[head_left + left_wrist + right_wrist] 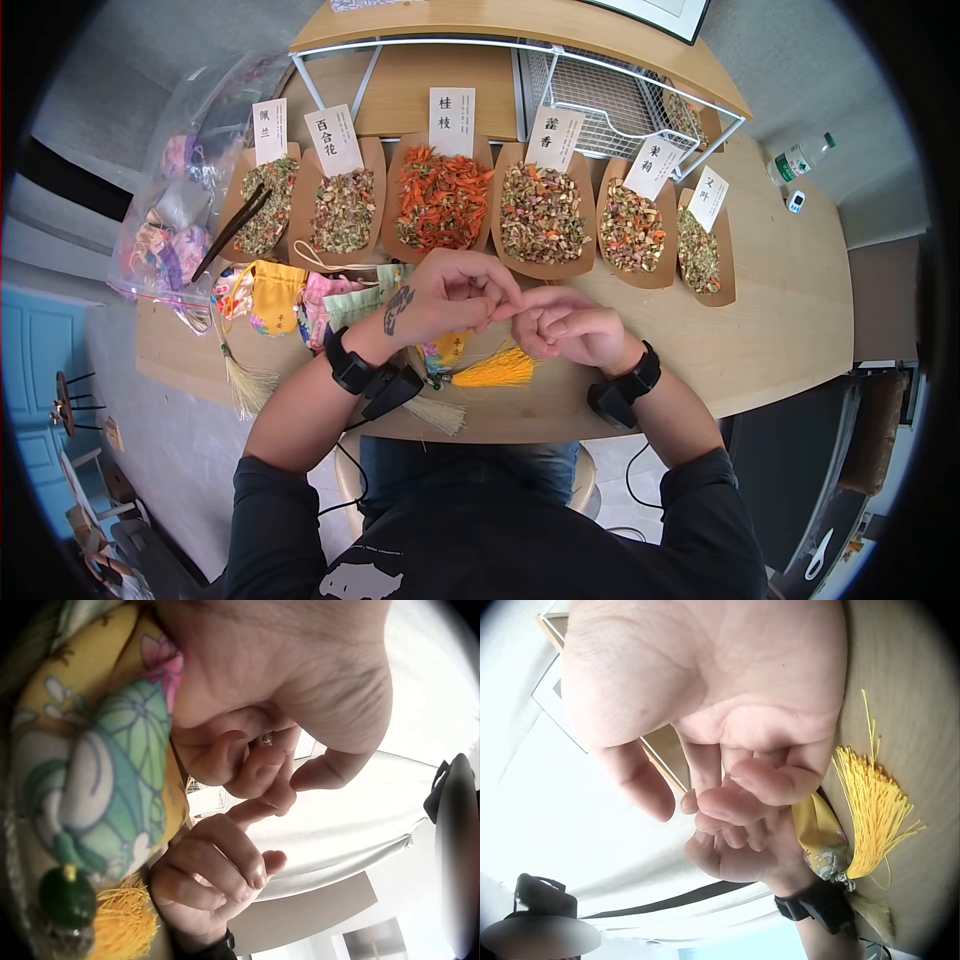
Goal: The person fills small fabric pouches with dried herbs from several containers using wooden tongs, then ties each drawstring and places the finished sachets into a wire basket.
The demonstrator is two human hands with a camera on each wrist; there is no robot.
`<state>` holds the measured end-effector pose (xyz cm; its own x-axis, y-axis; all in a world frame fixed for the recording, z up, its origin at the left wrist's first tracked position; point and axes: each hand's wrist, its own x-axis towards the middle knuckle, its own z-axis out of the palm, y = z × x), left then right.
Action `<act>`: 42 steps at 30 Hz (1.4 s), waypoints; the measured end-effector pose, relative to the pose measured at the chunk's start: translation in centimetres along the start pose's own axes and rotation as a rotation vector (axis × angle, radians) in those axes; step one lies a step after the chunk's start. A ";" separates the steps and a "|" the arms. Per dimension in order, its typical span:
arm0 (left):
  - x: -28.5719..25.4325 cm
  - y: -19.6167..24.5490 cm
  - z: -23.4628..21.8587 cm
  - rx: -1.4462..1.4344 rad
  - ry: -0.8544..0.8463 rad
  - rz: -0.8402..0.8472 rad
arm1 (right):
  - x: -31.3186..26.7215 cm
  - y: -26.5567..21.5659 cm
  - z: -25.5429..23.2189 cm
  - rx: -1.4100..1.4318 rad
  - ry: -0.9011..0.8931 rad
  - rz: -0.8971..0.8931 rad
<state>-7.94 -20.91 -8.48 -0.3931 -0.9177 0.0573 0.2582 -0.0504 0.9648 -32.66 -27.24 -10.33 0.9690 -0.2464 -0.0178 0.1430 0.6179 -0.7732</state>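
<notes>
My left hand [455,292] and right hand [572,327] meet at the fingertips over the front of the table, fingers loosely curled and no object visible between them. In the left wrist view, a small speck [266,739] shows among the left fingers, beside the right hand's reaching fingertip. A yellow patterned sachet [443,350] with a green bead [67,896] and yellow tassel [497,368] lies below the hands, partly hidden by the left one. More cloth sachets [275,297] and a cream tassel [247,380] lie left of the left wrist.
Paper trays of dried herbs, including an orange-red one [443,197], stand in a row behind the hands with label cards. Dark tweezers [230,232] lie across the leftmost tray [232,195]. A plastic bag [165,230] is at left; a bottle [803,158] stands back right.
</notes>
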 end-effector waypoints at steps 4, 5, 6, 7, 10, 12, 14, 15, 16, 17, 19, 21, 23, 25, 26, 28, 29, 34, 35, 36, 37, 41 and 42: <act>0.0 0.1 0.0 0.006 -0.005 0.011 | 0.1 -0.1 0.2 -0.007 -0.008 -0.002; 0.0 0.1 0.0 0.009 -0.005 0.010 | 0.1 -0.1 0.2 -0.011 -0.007 -0.001; 0.0 0.1 0.0 0.012 -0.005 0.010 | 0.1 -0.2 0.2 -0.015 -0.005 0.000; 0.0 0.1 0.0 0.014 -0.003 0.009 | 0.1 -0.2 0.3 -0.019 -0.004 0.002; -0.1 0.1 0.0 0.012 -0.005 -0.008 | 0.2 -0.2 0.2 -0.020 -0.009 0.002; -0.1 0.4 -0.2 -0.001 -0.017 -0.036 | 0.1 -0.1 0.1 -0.022 -0.009 0.002; -0.1 0.3 -0.2 -0.012 -0.020 -0.029 | 0.1 0.0 0.1 -0.021 -0.008 0.001; -0.1 0.2 -0.2 -0.018 -0.022 -0.025 | 0.1 0.0 0.2 -0.018 -0.008 0.000; -0.1 0.1 -0.3 -0.034 -0.025 -0.022 | 0.1 0.0 0.2 -0.015 -0.009 -0.001; -0.1 -0.1 -0.6 -0.050 -0.029 -0.019 | 0.2 0.0 0.2 -0.014 -0.007 -0.002; -0.1 -0.1 -0.6 -0.054 -0.023 -0.016 | 0.2 -0.1 0.3 -0.014 -0.004 -0.005; -0.1 0.2 -0.3 -0.032 -0.004 -0.018 | 0.2 0.1 0.2 -0.011 0.003 -0.008; -0.1 0.3 -0.2 -0.030 -0.004 -0.013 | 0.2 0.1 0.1 -0.004 -0.001 -0.003; -0.1 0.2 -0.3 -0.030 -0.012 -0.009 | 0.2 0.0 0.0 0.007 -0.016 0.009; -0.1 0.0 -0.5 -0.030 -0.021 -0.007 | 0.1 0.0 0.0 0.016 -0.006 0.013; -0.2 0.0 -0.6 -0.029 -0.027 -0.003 | -0.1 0.3 -0.2 0.035 0.013 0.023; -0.1 0.1 -0.5 -0.027 -0.026 -0.002 | -0.2 0.3 -0.4 0.041 0.016 0.030; -0.4 -0.1 -0.1 -0.046 -0.031 -0.009 | -0.6 0.5 -0.5 0.047 0.026 0.043; -0.4 -0.1 -0.2 -0.040 -0.035 -0.016 | -0.7 0.7 -0.6 0.056 0.027 0.036; -0.2 0.0 -0.2 -0.032 -0.045 -0.025 | -0.8 1.0 -0.8 0.066 0.033 0.024; -0.2 0.1 -0.2 -0.033 -0.048 -0.025 | -1.0 1.1 -0.9 0.077 0.040 0.013; -0.1 0.2 0.0 -0.064 -0.048 -0.048 | -1.0 0.5 -0.9 0.127 0.039 0.061; 0.0 0.2 0.1 -0.083 -0.046 -0.059 | -1.2 0.8 -0.9 0.138 0.043 0.059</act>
<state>-8.02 -20.89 -8.23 -0.4490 -0.8934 0.0149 0.3054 -0.1378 0.9422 -33.87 -27.19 -11.48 0.9674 -0.2364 -0.0903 0.1149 0.7284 -0.6755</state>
